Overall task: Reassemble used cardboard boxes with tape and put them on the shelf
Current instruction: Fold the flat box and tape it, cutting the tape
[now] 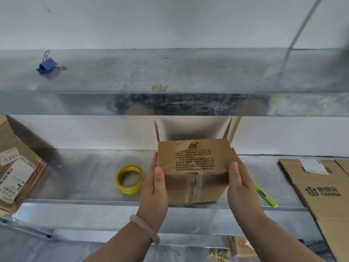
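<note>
- Left hand (154, 186) and right hand (239, 182): both flat against opposite sides of the cardboard box (194, 157), fingers straight, thumbs laid on the near corners. The box is clamped by palm pressure only, with nothing curled round it.
- Box position: between the hands, over the front part of the lower shelf (85, 176). Whether its underside rests on the metal cannot be told.
- Box condition: the printed face is up and the near face carries a wrinkled tape seam (194, 186). The flaps (228, 127) at the far end stand open and point away from the hands.
- Judged stage: one end is sealed and the box is being placed — the far end is not closed.
- Risk 1: the palm-only hold may slip if pressure eases, and too much pressure may buckle the thin side walls.
- Risk 2: the box sits close to the shelf's front lip. Released there, it may tip off toward the person.
- Risk 3: the seam tape looks creased and poorly bonded, so it may lift under load.
- Risk 4: the raised flaps may catch the upper shelf (188, 72) if the box is lifted.
- Nearby: yellow tape roll (129, 178) just outside the left hand, and a green marker (264, 193) just outside the right, which a sideways shift would knock. Flattened cardboard (321, 195) lies farther right.
</note>
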